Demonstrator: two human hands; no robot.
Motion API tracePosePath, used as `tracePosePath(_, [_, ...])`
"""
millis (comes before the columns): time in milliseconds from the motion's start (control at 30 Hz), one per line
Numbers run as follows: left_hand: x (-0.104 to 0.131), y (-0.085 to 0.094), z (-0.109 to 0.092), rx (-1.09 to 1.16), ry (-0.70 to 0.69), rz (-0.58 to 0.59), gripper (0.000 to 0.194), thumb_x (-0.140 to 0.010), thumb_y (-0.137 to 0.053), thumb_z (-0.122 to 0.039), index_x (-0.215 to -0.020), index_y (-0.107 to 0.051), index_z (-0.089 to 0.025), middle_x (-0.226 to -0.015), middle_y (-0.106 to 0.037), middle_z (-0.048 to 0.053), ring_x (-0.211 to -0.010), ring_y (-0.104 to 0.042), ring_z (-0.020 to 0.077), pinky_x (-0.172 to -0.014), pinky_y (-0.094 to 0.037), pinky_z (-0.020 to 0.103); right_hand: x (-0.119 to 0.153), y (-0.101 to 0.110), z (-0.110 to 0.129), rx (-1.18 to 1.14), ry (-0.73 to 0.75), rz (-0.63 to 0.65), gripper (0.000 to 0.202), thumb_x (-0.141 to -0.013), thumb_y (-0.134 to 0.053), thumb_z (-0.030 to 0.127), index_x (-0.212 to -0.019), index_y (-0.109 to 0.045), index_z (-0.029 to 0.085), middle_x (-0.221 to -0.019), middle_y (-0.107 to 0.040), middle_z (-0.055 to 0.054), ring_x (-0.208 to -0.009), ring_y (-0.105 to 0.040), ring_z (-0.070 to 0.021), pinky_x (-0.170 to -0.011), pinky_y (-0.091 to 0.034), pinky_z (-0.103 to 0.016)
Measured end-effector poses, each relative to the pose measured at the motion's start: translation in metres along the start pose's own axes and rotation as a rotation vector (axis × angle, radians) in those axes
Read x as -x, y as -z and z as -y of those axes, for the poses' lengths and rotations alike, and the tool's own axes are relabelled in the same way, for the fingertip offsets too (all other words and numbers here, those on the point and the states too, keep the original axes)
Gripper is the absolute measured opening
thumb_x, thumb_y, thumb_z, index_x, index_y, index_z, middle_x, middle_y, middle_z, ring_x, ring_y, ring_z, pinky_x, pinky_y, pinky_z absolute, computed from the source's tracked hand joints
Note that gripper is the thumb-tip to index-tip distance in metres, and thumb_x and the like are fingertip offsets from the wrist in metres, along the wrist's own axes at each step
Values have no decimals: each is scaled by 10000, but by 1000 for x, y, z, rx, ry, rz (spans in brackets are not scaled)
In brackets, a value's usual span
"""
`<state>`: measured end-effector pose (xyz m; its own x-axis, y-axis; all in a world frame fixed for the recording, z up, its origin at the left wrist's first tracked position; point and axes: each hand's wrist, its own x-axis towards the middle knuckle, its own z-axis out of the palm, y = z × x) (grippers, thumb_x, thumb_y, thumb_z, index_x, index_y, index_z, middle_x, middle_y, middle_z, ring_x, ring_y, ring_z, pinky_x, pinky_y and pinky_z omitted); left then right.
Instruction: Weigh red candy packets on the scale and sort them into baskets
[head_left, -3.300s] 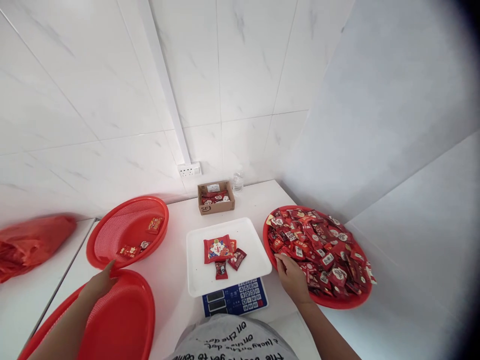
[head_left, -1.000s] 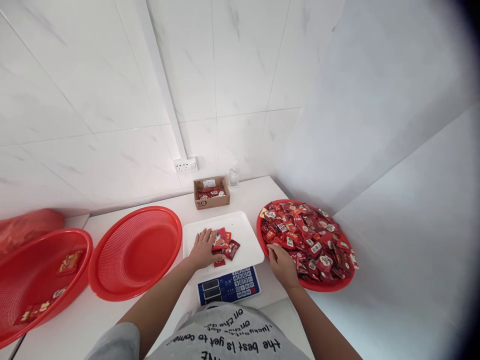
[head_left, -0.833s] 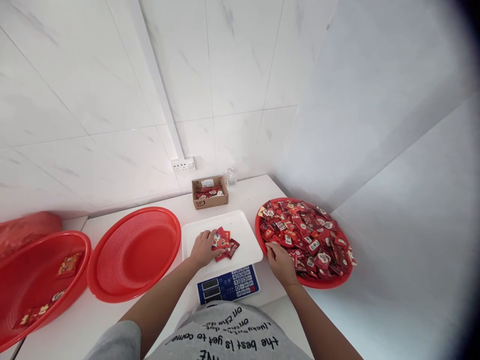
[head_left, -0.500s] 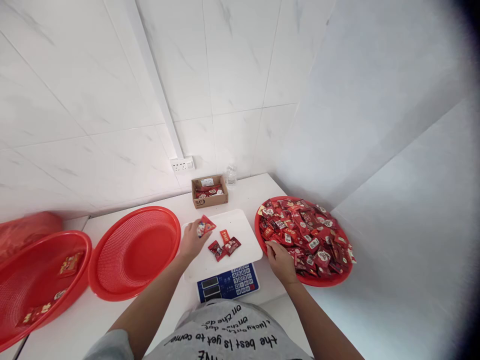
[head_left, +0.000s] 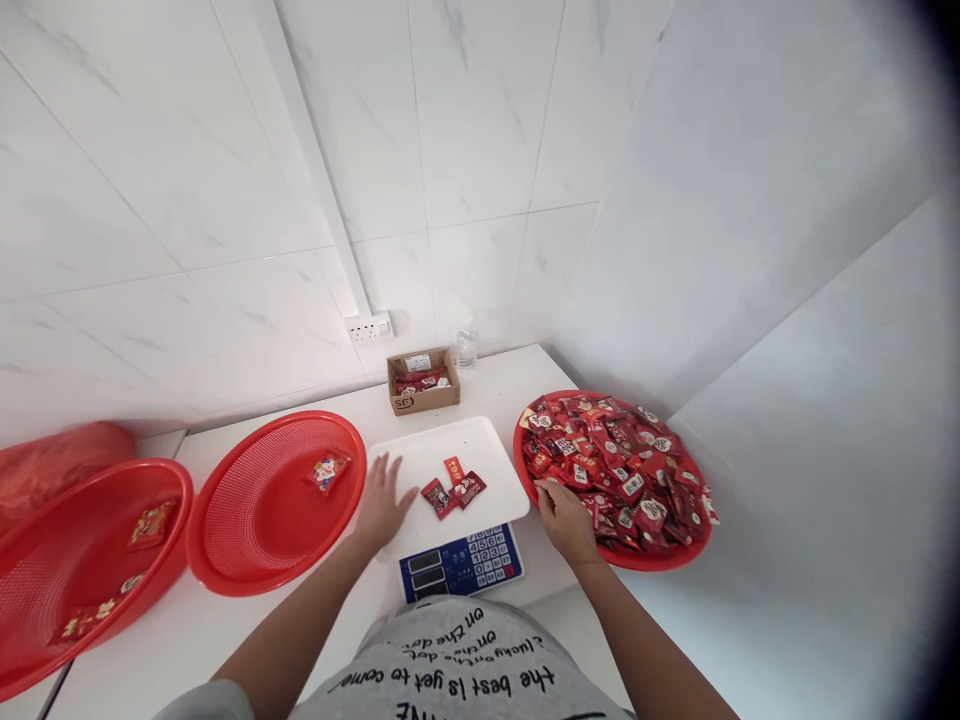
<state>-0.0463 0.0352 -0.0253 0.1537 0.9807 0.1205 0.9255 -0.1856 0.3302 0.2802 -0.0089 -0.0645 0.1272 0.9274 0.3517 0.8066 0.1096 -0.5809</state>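
Note:
My left hand [head_left: 382, 502] is open, fingers spread, over the left edge of the scale's white tray [head_left: 480, 440], holding nothing. Just beyond it, a red and white candy packet [head_left: 328, 474] shows inside the middle red basket [head_left: 274, 540]; whether it touches the wall I cannot tell. My right hand [head_left: 566, 520] is closed on the near-left rim of the heaped red basket [head_left: 660, 562], its fingertips partly hidden. On the tray lie an orange-red packet [head_left: 453, 470] and two dark red packets, one [head_left: 439, 498] at left and another [head_left: 469, 489] at right.
Several packets sit in a tilted red basket [head_left: 180, 480] at far left, with a red bag [head_left: 67, 455] behind. A cardboard box [head_left: 425, 400] of packets and a clear bottle [head_left: 466, 348] stand by the wall. The scale's blue keypad panel [head_left: 459, 562] faces me.
My left hand has let go of the red and white packet, which has moved left from over the tray into the middle basket. My right hand stays at the rim.

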Motion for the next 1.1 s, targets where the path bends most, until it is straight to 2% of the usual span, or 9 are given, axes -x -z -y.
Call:
tracePosePath(133, [-3, -24, -49, 82, -158, 227, 680, -833, -450, -500, -1400, -246, -185, -1501, -152, 143, -1379, -86, 288, -1079, -200, 470, 1, -2, -2, 7, -21, 5, 336, -871, -346, 293, -982, -636, 164, -989, -667, -112, -935, -604, -213, -848, -465, -359])
tracePosePath(233, [-13, -31, -72, 59, -229, 320, 735, -816, -472, -519, -1420, -198, -202, -1508, -116, 146, -1377, -78, 307, -1078, -173, 496, 1, -3, -2, 15, -27, 2, 339, -871, -345, 295, -983, -638, 166, -994, -666, -113, -940, -601, -217, -850, -463, -362])
tracePosePath(367, [-20, -34, -79, -36, -350, 300, 635, -829, -454, -513, -1364, -338, -190, -1459, -264, 155, -1346, -192, 328, -1071, -155, 515, 0, -3, 0, 17, -23, 5, 348, -879, -333, 295, -981, -635, 157, -981, -667, -114, -924, -604, -211, -836, -468, -351])
tracePosePath(500, [-17, -31, -76, -59, -464, 192, 458, -851, -436, -478, -1192, -499, -178, -1253, -496, 117, -1160, -429, 265, -994, -308, 431, 0, -2, 2, 30, -23, -6, 341, -883, -334, 295, -977, -635, 165, -970, -670, -109, -903, -609, -209, -815, -473, -347])
tracePosePath(600, [-16, -26, -78, -91, -475, 210, 371, -851, -447, -463, -1073, -544, -183, -1078, -573, 80, -996, -509, 232, -887, -386, 385, 0, -2, 2, 24, -11, -16, 336, -885, -337, 289, -971, -637, 166, -966, -671, -110, -897, -613, -204, -820, -473, -343])
tracePosePath(733, [-18, -22, -82, -121, -372, 358, 334, -861, -430, -459, -987, -561, -179, -958, -620, 78, -929, -558, 219, -794, -416, 332, -1, -2, 1, 21, 0, -14, 325, -882, -343, 279, -967, -637, 170, -963, -672, -108, -905, -615, -203, -823, -476, -339])
tracePosePath(833, [-20, -20, -81, -122, -296, 388, 322, -864, -420, -460, -976, -550, -188, -907, -646, 72, -855, -599, 210, -714, -425, 302, 0, -3, -2, 36, 0, -8, 323, -882, -345, 280, -976, -634, 170, -971, -671, -108, -914, -616, -204, -819, -480, -341])
tracePosePath(967, [-20, -8, -64, -50, -120, 285, 297, -893, -363, -437, -1028, -497, -209, -939, -657, 61, -841, -619, 189, -684, -413, 270, 1, -5, -5, 57, 18, -19, 328, -877, -341, 276, -977, -636, 171, -971, -672, -107, -920, -615, -207, -822, -481, -341])
tracePosePath(1100, [-21, 22, -26, 113, 190, 117, 291, -896, -347, -427, -1055, -470, -217, -888, -668, 55, -808, -631, 192, -630, -402, 253, 1, -5, -4, 47, 21, -23, 335, -878, -331, 280, -967, -635, 171, -964, -673, -110, -922, -613, -214, -827, -481, -353])
